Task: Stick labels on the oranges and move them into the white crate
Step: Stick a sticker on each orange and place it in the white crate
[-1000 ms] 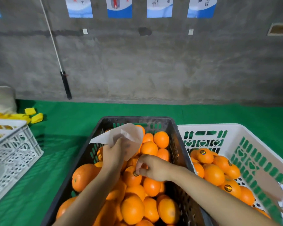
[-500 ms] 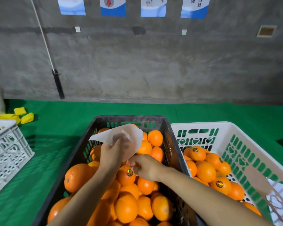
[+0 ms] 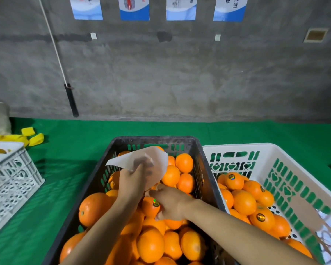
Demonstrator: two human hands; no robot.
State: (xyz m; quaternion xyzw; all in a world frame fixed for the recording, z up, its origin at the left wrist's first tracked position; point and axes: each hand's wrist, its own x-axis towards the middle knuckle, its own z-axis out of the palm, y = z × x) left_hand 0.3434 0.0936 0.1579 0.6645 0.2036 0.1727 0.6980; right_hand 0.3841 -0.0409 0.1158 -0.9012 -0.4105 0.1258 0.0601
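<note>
Two hands: left hand (image 3: 132, 181) grips one label sheet (image 3: 122, 161), right hand (image 3: 173, 203) one labelled orange (image 3: 148, 208).

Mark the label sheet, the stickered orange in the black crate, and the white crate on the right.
Translucent white label sheet (image 3: 159, 158), head view, bare upper right part.
Round orange with shiny sticker (image 3: 148, 207), head view, peel left of the sticker.
White slotted plastic crate (image 3: 237, 147), head view, far rim.

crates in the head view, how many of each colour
black crate: 1
white crates: 2, the right crate and the left crate
total: 3
</note>
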